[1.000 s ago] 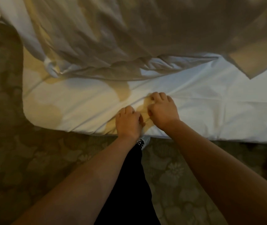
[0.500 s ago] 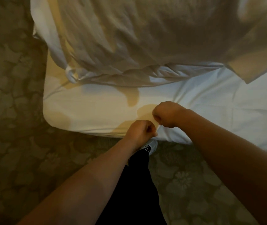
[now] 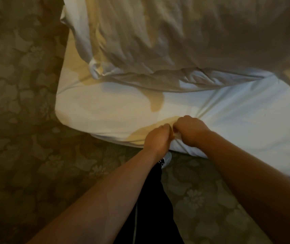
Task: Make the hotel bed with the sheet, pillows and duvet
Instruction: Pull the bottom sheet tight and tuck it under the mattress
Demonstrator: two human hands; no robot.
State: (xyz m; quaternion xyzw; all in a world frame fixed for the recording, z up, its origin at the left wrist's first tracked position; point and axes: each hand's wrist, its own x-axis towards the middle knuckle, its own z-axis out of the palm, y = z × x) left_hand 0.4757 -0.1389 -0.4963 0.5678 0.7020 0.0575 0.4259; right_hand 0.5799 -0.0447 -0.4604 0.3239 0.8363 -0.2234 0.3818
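A white sheet (image 3: 237,120) covers the mattress, pulled taut with creases running toward my fists at the near edge. My left hand (image 3: 156,138) and my right hand (image 3: 190,129) sit side by side there, both curled tight and gripping a bunch of the sheet between them. A crumpled white duvet (image 3: 167,41) lies heaped across the far part of the bed, its rumpled edge lying along the middle of the mattress. No pillows are in view.
Patterned floral carpet (image 3: 21,120) lies to the left of the bed and under me. The mattress corner (image 3: 61,117) is at the left. My dark trouser leg (image 3: 151,208) and a white shoe (image 3: 166,160) stand close against the bed edge.
Both hands have drawn back from the mattress top toward its near edge, fists closing on the sheet. The view has shifted left, so the bed sits further right.
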